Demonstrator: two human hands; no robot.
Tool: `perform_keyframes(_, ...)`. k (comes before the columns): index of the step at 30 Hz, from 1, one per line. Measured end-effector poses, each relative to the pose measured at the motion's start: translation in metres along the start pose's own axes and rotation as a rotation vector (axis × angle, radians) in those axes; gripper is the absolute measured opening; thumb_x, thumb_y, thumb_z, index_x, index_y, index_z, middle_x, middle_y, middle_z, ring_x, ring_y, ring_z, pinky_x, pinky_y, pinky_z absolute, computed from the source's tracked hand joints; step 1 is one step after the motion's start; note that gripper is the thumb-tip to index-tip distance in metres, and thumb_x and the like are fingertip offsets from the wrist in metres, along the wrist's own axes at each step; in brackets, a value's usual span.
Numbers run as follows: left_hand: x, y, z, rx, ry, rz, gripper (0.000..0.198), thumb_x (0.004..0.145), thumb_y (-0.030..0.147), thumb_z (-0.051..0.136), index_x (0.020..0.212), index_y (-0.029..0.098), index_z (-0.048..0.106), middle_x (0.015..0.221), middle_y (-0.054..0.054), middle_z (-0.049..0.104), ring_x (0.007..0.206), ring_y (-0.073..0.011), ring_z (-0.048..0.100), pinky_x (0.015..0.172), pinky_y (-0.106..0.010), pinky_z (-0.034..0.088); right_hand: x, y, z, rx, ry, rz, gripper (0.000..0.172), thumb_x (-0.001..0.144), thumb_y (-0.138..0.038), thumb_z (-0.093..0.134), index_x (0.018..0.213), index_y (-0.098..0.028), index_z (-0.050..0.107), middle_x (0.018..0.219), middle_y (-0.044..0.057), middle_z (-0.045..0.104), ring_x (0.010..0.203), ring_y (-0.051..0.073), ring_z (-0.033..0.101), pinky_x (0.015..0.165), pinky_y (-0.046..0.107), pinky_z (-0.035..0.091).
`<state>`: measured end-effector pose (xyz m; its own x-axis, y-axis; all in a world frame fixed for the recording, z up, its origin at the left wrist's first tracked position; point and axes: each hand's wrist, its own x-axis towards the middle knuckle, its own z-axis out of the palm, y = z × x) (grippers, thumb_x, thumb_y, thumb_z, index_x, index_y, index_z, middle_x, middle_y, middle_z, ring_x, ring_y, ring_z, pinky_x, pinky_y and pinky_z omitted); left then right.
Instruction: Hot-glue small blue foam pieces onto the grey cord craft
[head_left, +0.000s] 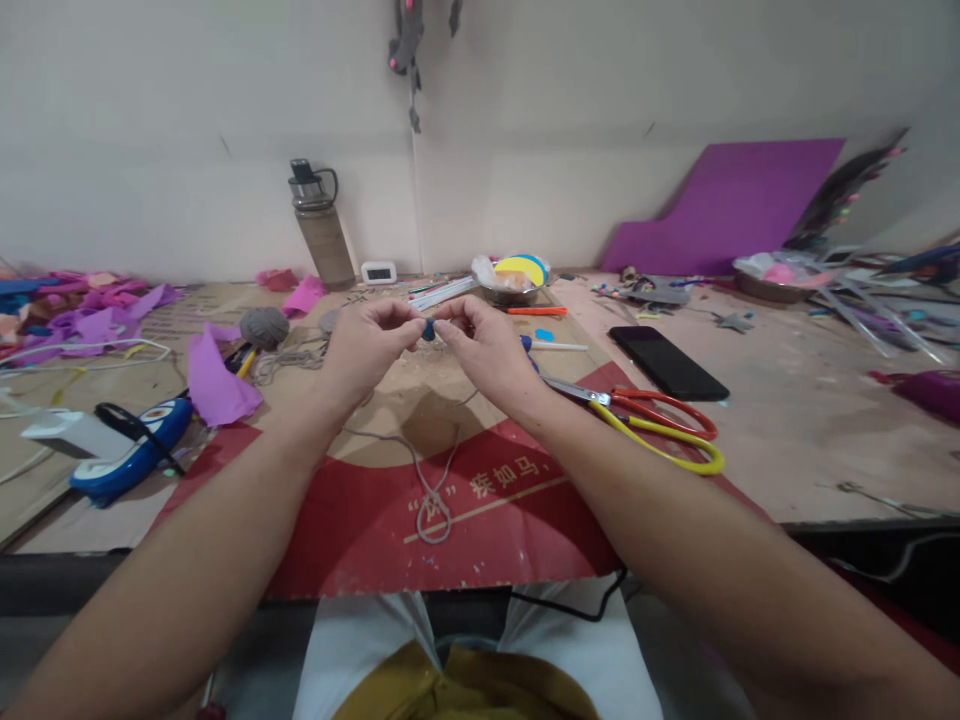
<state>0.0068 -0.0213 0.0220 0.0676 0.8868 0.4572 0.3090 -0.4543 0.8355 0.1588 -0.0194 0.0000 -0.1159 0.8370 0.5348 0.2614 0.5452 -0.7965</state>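
Between the fingertips of both hands is a small dark blue piece [428,329], whose kind I cannot make out. My left hand [375,340] pinches it from the left, and my right hand [480,340] pinches it from the right. Both are raised over a cardboard sheet with a red printed part [337,530]. A thin grey yarn [433,510] runs below the hands and lies in a loop on the red part. Beside my right wrist lie scissors [645,415] with red and yellow handles.
A black phone [667,362] lies to the right. At the back stand a bottle [324,230], a small white clock [379,273] and a bowl [514,292]. On the left are a grey yarn ball [264,327], purple scraps [217,380] and a blue device [135,455] with cables.
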Motion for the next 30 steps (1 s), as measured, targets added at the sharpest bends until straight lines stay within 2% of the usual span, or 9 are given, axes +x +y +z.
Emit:
perform_keyframes(3,0.000,-0.001,0.000,-0.018,-0.031,-0.023,0.009,0.070,0.024,0.068,0.066,0.016,0.067,0.053,0.000,0.059,0.047,-0.0086,0.046,0.047,-0.023,0.035,0.001,-0.003,-0.001,-0.010,0.007,0.015,0.011,0.083,-0.023,0.053,0.074,-0.018,0.056,0.064,-0.004,0.051,0.060,0.011,0.041,0.060,0.028,0.031)
perform_keyframes(9,0.002,-0.002,-0.002,-0.226,-0.208,-0.150,0.019,0.073,0.034,0.070,0.068,0.015,0.070,0.056,-0.004,0.062,0.047,-0.0092,0.049,0.047,-0.023,0.038,0.003,-0.003,-0.006,-0.037,0.044,0.071,0.013,0.083,-0.024,0.053,0.071,-0.018,0.054,0.062,-0.005,0.048,0.059,0.010,0.040,0.059,0.027,0.031)
perform_keyframes(13,0.002,-0.001,-0.003,-0.197,-0.219,-0.153,0.020,0.072,0.034,0.071,0.077,0.015,0.073,0.059,-0.006,0.066,0.049,-0.0106,0.054,0.048,-0.023,0.041,0.002,-0.004,-0.006,-0.076,0.037,0.068,0.013,0.083,-0.023,0.053,0.071,-0.019,0.053,0.061,-0.004,0.048,0.058,0.010,0.039,0.058,0.027,0.030)
perform_keyframes(17,0.000,-0.001,-0.003,-0.064,-0.185,-0.077,0.017,0.071,0.031,0.071,0.077,0.014,0.073,0.056,-0.004,0.065,0.045,-0.0091,0.051,0.045,-0.022,0.039,0.000,-0.005,-0.004,-0.137,0.035,-0.005,0.012,0.084,-0.022,0.053,0.072,-0.019,0.053,0.065,-0.003,0.051,0.060,0.011,0.041,0.061,0.028,0.032)
perform_keyframes(21,0.000,0.001,-0.002,0.022,-0.074,-0.045,0.013,0.073,0.026,0.067,0.073,0.014,0.070,0.054,-0.002,0.064,0.043,-0.0076,0.049,0.043,-0.020,0.038,-0.002,-0.004,-0.001,-0.131,0.037,-0.032,0.007,0.085,-0.023,0.053,0.079,-0.019,0.053,0.070,-0.003,0.053,0.062,0.011,0.043,0.063,0.027,0.033)
perform_keyframes(24,0.000,0.003,-0.002,0.069,0.010,-0.045,0.011,0.074,0.024,0.066,0.075,0.014,0.069,0.055,-0.001,0.064,0.044,-0.0074,0.052,0.043,-0.018,0.038,-0.004,-0.002,0.001,-0.140,0.031,-0.039,0.013,0.086,-0.026,0.052,0.076,-0.019,0.051,0.069,-0.003,0.052,0.064,0.011,0.044,0.063,0.027,0.032)
perform_keyframes(30,0.002,-0.004,0.000,0.005,0.036,-0.064,0.010,0.075,0.024,0.064,0.075,0.014,0.066,0.060,-0.002,0.065,0.050,-0.0090,0.058,0.043,-0.018,0.041,-0.007,0.000,0.003,-0.202,-0.086,-0.070,0.016,0.088,-0.026,0.047,0.076,-0.018,0.055,0.069,-0.002,0.054,0.066,0.012,0.046,0.063,0.026,0.031)
